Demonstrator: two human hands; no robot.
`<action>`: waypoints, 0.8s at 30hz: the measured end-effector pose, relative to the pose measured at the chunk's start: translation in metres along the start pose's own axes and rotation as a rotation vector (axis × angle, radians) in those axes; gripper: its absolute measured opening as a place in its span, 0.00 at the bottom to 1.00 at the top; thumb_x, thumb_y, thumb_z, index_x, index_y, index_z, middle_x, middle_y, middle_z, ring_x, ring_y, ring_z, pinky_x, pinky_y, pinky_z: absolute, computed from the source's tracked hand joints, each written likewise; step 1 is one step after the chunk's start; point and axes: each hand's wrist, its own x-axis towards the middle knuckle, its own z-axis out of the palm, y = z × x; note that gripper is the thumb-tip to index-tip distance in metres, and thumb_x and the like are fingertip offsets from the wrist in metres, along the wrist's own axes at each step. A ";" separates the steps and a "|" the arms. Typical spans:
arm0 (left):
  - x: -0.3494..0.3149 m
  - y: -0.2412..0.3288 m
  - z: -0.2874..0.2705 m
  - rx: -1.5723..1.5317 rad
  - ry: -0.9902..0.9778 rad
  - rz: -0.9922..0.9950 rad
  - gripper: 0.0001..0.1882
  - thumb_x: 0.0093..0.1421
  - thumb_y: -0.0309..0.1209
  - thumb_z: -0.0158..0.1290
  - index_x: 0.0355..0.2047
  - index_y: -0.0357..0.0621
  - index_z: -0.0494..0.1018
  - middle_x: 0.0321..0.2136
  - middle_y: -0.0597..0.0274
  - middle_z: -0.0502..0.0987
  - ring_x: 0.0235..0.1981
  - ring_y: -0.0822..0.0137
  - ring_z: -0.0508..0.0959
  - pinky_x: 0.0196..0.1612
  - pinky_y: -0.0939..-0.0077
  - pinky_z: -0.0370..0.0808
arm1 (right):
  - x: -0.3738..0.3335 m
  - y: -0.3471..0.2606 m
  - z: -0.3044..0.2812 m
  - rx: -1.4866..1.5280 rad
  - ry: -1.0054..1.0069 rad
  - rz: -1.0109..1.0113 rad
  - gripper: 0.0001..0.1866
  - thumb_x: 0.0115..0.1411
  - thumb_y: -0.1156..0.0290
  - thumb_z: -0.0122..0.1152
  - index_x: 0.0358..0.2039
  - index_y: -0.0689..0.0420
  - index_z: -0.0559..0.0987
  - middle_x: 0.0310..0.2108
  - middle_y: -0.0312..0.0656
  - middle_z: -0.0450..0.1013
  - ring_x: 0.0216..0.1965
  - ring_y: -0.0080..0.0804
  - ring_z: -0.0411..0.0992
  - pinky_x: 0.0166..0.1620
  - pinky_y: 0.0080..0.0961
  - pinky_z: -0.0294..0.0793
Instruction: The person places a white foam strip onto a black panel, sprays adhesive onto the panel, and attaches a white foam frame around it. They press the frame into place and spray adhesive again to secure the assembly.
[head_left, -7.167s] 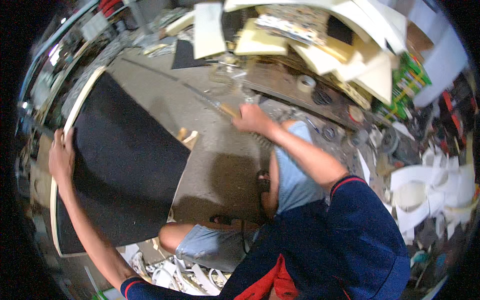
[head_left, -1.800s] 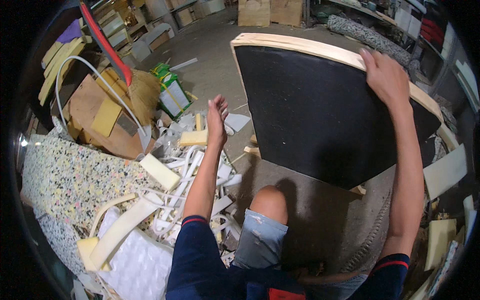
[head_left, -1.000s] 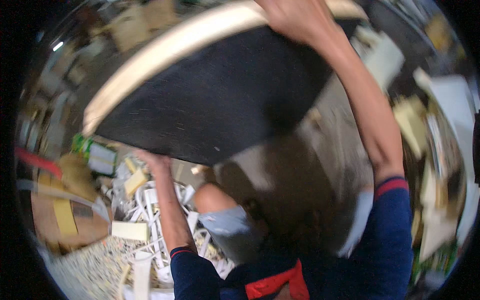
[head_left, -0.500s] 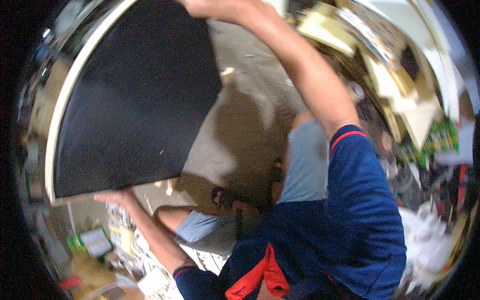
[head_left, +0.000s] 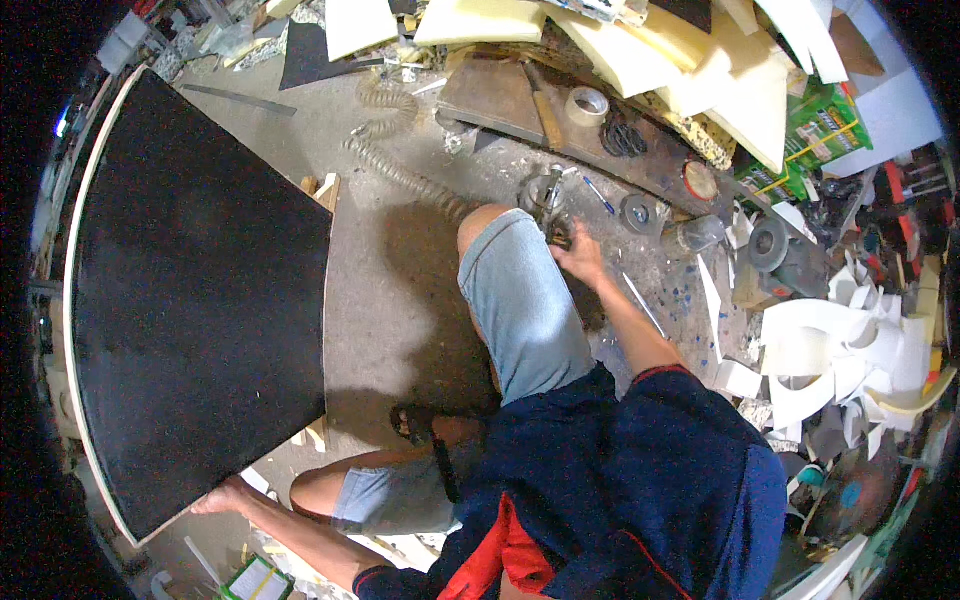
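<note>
Panel (head_left: 200,290) now clear of right hand (head_left: 583,258)

The panel (head_left: 200,300) is black, its curved edge (head_left: 71,270) cream. On the brown plank (head_left: 490,95), the tape roll (head_left: 583,120) is off-white; the cord (head_left: 625,138), nearer the right end, black. The grey floor (head_left: 350,260) bears blue flecks (head_left: 680,290). Shorts (head_left: 530,310) are light blue; the shirt (head_left: 690,450), navy trimmed red.

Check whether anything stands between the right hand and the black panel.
Yes: the bent right leg stands between the right hand and the panel. Nothing visible separates the left hand from it; that hand is at the panel's lower edge.
</note>
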 end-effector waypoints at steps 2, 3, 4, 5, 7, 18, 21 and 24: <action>-0.004 0.007 0.005 0.048 0.090 -0.026 0.31 0.66 0.45 0.39 0.58 0.29 0.67 0.54 0.42 0.71 0.48 0.45 0.76 0.55 0.46 0.75 | 0.014 -0.001 0.027 0.045 0.041 0.174 0.56 0.44 0.51 0.78 0.66 0.63 0.57 0.49 0.61 0.74 0.53 0.56 0.73 0.55 0.42 0.73; -0.006 0.011 0.008 0.045 0.053 0.027 0.31 0.66 0.45 0.39 0.57 0.29 0.67 0.54 0.42 0.72 0.48 0.45 0.76 0.54 0.45 0.75 | 0.020 -0.001 0.036 0.068 0.061 0.261 0.57 0.44 0.51 0.78 0.67 0.63 0.56 0.49 0.62 0.74 0.53 0.57 0.73 0.55 0.42 0.73; -0.007 0.014 0.011 0.039 0.064 0.020 0.31 0.66 0.45 0.39 0.57 0.30 0.67 0.54 0.42 0.72 0.48 0.46 0.76 0.54 0.45 0.75 | 0.032 -0.003 0.047 0.088 0.092 0.243 0.59 0.44 0.49 0.77 0.68 0.61 0.53 0.50 0.61 0.74 0.53 0.58 0.73 0.55 0.43 0.72; -0.009 0.016 0.013 0.028 0.094 -0.041 0.31 0.66 0.45 0.39 0.57 0.30 0.67 0.54 0.42 0.72 0.47 0.46 0.76 0.54 0.44 0.76 | 0.039 0.000 0.055 0.113 0.116 0.260 0.59 0.44 0.49 0.76 0.69 0.60 0.53 0.50 0.61 0.74 0.53 0.57 0.73 0.55 0.43 0.72; -0.011 0.017 0.014 -0.041 0.056 -0.099 0.30 0.67 0.47 0.40 0.58 0.33 0.67 0.55 0.44 0.72 0.47 0.46 0.76 0.55 0.44 0.75 | 0.057 0.007 0.072 0.156 0.162 0.271 0.58 0.45 0.49 0.75 0.69 0.60 0.53 0.50 0.60 0.74 0.52 0.57 0.73 0.54 0.43 0.72; 0.009 -0.018 0.003 -0.412 0.168 -0.278 0.39 0.70 0.59 0.27 0.64 0.37 0.61 0.59 0.50 0.68 0.59 0.50 0.68 0.64 0.56 0.62 | 0.106 0.037 0.067 0.051 0.064 -0.028 0.30 0.58 0.50 0.66 0.42 0.69 0.77 0.30 0.49 0.79 0.33 0.43 0.77 0.40 0.39 0.75; 0.028 -0.022 0.000 -0.430 0.245 -0.323 0.39 0.70 0.57 0.30 0.60 0.30 0.63 0.55 0.48 0.72 0.55 0.52 0.73 0.59 0.59 0.67 | 0.122 -0.008 0.039 -0.017 0.033 -0.217 0.28 0.58 0.50 0.66 0.40 0.68 0.78 0.31 0.49 0.79 0.33 0.44 0.77 0.39 0.39 0.75; 0.048 -0.033 -0.001 -0.441 0.211 -0.294 0.38 0.70 0.59 0.32 0.55 0.32 0.68 0.49 0.50 0.75 0.50 0.57 0.75 0.56 0.62 0.69 | 0.124 -0.082 0.011 0.134 -0.042 -0.218 0.27 0.60 0.51 0.65 0.39 0.67 0.78 0.29 0.48 0.79 0.30 0.41 0.76 0.37 0.37 0.75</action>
